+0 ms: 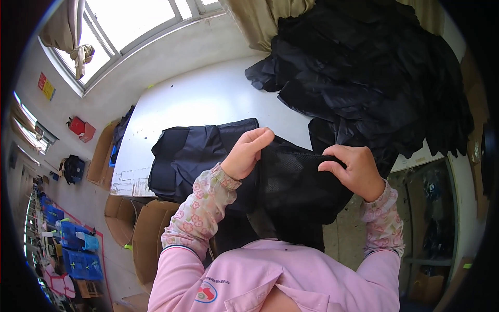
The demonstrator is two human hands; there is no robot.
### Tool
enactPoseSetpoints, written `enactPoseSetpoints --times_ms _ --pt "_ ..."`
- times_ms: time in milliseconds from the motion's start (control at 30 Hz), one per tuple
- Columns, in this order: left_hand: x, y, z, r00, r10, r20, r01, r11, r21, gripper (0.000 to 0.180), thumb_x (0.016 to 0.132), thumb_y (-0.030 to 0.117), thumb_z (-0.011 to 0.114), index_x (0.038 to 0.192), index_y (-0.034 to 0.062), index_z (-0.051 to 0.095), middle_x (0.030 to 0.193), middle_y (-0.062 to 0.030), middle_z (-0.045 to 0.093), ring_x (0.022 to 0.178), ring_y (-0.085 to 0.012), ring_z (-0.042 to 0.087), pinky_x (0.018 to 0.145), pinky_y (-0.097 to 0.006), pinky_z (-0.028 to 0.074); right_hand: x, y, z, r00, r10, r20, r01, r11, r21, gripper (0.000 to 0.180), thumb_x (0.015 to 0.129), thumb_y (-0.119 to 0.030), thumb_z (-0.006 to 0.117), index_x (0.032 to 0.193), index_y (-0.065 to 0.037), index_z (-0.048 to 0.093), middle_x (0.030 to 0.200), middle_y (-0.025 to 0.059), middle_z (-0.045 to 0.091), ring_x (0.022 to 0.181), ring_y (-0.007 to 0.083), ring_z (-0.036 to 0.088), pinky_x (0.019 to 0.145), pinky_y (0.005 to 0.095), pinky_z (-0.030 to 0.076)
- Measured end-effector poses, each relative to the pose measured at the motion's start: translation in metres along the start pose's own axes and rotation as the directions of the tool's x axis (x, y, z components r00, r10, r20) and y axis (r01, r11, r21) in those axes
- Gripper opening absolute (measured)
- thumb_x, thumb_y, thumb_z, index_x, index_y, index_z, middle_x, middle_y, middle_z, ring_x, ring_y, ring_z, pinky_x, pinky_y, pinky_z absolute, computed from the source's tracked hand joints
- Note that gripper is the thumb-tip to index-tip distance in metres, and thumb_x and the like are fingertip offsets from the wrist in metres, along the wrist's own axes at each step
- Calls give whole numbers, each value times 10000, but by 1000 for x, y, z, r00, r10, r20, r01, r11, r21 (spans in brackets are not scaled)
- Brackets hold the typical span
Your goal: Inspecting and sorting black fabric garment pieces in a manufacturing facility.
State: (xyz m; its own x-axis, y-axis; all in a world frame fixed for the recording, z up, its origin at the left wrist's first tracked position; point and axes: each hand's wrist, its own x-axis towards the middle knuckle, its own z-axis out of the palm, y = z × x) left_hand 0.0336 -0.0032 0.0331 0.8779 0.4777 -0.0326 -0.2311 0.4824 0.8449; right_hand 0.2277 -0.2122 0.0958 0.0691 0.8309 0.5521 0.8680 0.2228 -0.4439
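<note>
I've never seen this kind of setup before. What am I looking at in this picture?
There is no machine here. The single picture comes from a wide, edge-bending camera on a person's head, looking down at their own bare hands. The left hand and right hand pinch the upper edge of a black mesh cloth. On the white table, a flat dark cloth lies to the left and a big black heap to the right.

Overexposed window (130, 23), dark curved rim
</note>
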Motion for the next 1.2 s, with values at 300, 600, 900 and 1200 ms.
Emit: enactPoseSetpoints --times_ms 300,600,900,1200 --pt "6 -22 -32 976 12 -220 53 956 288 174 982 229 542 927 72 591 751 21 583 613 -64 544 662 -220 501 29 3 -46 971 230 -65 -216 960 179 118 858 -128 690 868 -12 668 695 80 647 608 121 585 566 253 429" --pt "-63 -157 -23 897 -349 270 323 936 138 518 889 119 673 1340 132 419 1404 -147 395 1289 -296 449 1039 -421 418 66 9 -80 924 353 -151 -102 605 790 222 942 -194 615 1049 -7 666 928 14 684 814 71 638 718 179 493" --pt "-4 -198 40 983 -15 181 105 861 -498 396 999 298 500 1328 86 437 1379 -73 475 1305 -236 431 1124 -443 317 61 -19 -77 906 422 -15 -77 199 977 245 978 -201 554 1084 5 634 974 60 690 821 100 662 733 207 530" --pt "10 -149 44 975 -135 177 220 715 -664 384 949 255 538 1285 72 535 1290 -44 599 1218 -236 544 1079 -407 376 46 -10 -53 835 547 -59 -121 287 950 237 981 -211 549 1071 -7 628 981 60 684 846 115 657 763 233 531"
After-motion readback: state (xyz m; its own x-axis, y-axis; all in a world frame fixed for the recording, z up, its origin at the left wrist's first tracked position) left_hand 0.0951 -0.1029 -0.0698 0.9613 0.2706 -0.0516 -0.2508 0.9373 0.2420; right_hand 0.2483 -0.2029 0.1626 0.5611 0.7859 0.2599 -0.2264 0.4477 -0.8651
